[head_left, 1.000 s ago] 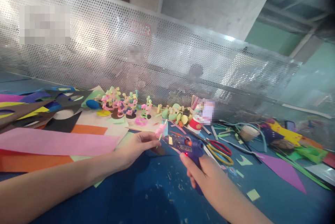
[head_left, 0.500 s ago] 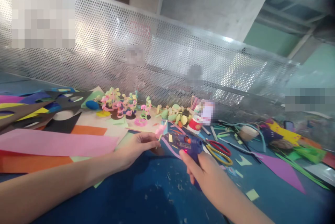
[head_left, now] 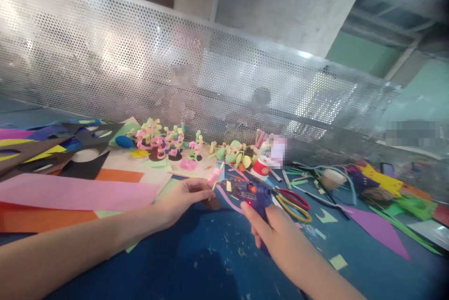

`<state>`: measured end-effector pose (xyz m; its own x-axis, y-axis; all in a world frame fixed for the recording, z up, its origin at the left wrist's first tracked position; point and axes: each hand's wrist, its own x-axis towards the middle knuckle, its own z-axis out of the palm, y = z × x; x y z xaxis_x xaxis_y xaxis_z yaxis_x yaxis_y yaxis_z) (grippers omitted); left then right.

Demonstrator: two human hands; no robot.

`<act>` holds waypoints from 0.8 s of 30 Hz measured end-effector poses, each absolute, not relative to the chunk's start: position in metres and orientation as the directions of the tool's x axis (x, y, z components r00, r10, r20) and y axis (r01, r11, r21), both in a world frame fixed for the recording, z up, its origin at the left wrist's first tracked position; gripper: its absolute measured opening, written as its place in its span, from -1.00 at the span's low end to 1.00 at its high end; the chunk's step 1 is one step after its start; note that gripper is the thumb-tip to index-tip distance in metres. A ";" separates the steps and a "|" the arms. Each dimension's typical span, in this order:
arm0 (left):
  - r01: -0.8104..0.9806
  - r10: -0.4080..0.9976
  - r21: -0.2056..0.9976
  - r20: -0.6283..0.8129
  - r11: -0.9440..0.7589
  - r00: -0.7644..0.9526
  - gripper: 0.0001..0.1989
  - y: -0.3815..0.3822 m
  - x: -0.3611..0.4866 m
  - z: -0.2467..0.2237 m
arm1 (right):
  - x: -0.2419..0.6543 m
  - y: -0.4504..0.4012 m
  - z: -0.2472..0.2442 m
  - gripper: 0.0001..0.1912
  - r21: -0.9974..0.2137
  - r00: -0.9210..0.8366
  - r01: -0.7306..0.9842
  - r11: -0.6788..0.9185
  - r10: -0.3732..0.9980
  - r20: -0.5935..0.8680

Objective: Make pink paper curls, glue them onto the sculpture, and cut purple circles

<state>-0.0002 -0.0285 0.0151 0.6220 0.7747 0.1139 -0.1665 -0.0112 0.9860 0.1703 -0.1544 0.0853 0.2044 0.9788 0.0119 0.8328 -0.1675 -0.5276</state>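
Observation:
My right hand (head_left: 268,227) is wrapped round a blue glue gun (head_left: 254,193), whose small red light glows near my fingers. The gun's nozzle points left, close beside a small pink and pale-green craft piece (head_left: 214,177). That piece is pinched between the thumb and fingers of my left hand (head_left: 191,197); whether the nozzle touches it I cannot tell. A purple strip (head_left: 226,197) curves beneath the nozzle. Behind my hands stand several pink and green curled craft figures (head_left: 170,141) on small round bases.
Coloured sheets, among them a long pink one (head_left: 77,191), lie at the left. Right of the gun are red- and yellow-handled scissors (head_left: 298,206), a red-and-white tub (head_left: 261,167), a purple piece (head_left: 377,229) and foam scraps. A perforated metal screen (head_left: 217,70) rises behind the table.
Both hands keep nearly the same place, with the glue gun's nozzle still beside the pink piece. The view has shifted very slightly.

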 end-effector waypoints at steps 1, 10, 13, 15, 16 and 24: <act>-0.167 0.774 0.986 0.112 -0.008 0.623 -0.85 -0.029 0.000 0.015 | 0.170 -0.155 0.085 -0.50 -0.533 0.199 0.830 -0.165 0.980 0.006; -0.167 0.774 0.986 0.113 -0.010 0.623 -0.84 -0.029 0.001 0.015 | 0.171 -0.154 0.088 -0.49 -0.537 0.209 0.827 -0.169 0.978 0.013; -0.162 0.773 0.987 0.113 -0.014 0.624 -0.85 -0.028 0.000 0.014 | 0.172 -0.152 0.087 -0.48 -0.537 0.216 0.823 -0.185 0.976 -0.004; -0.161 0.773 0.987 0.112 -0.013 0.625 -0.84 -0.028 -0.001 0.014 | 0.172 -0.153 0.087 -0.47 -0.544 0.216 0.817 -0.191 0.976 -0.018; -0.162 0.773 0.987 0.111 -0.011 0.625 -0.85 -0.027 -0.001 0.013 | 0.172 -0.155 0.087 -0.47 -0.547 0.214 0.815 -0.190 0.977 -0.020; -0.152 0.778 0.988 0.112 -0.022 0.618 -0.85 -0.027 0.000 0.013 | 0.170 -0.152 0.088 -0.49 -0.527 0.193 0.835 -0.156 0.981 0.015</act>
<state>-0.0003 -0.0267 0.0131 0.6179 0.7782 0.1122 -0.1518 -0.0219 0.9882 0.1699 -0.1520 0.0881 0.1929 0.9811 0.0149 0.8352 -0.1562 -0.5272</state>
